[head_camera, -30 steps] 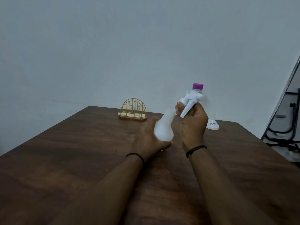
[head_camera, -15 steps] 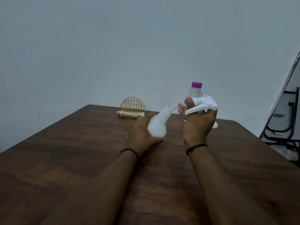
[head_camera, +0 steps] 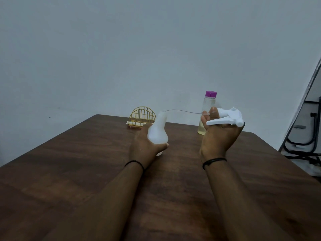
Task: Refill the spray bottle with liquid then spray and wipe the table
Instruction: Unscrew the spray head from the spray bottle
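Spray bottle (head_camera: 157,134), white and pear-shaped, sat tilted in the left hand (head_camera: 146,146) just above the tabletop (head_camera: 69,171), its neck open and leaning toward 1 o'clock. The left hand's fingers wrapped round the far side of the body and were hidden; only the thumb tip showed at the bottle's lower right. Whether the base touched the wood could not be told. At 11 o'clock from the bottle a yellow wire holder (head_camera: 142,117) stood near the tabletop's far edge, its right end covered by the bottle's neck; something pale lay in its base, too small to make out. A thin clear dip tube (head_camera: 184,111) arched from the bottle's mouth toward 3 o'clock, its near end still inside the neck, its far end lost behind the right thumb. The right hand (head_camera: 218,136) was closed around the white trigger head (head_camera: 225,119), the lever lying across the fingers and the nozzle pointing to 3 o'clock. Behind that hand stood a clear bottle with a purple cap (head_camera: 208,108), holding pale yellowish liquid low down; its lower right side was hidden by the hand. Dark metal frames at the right edge were cut off.
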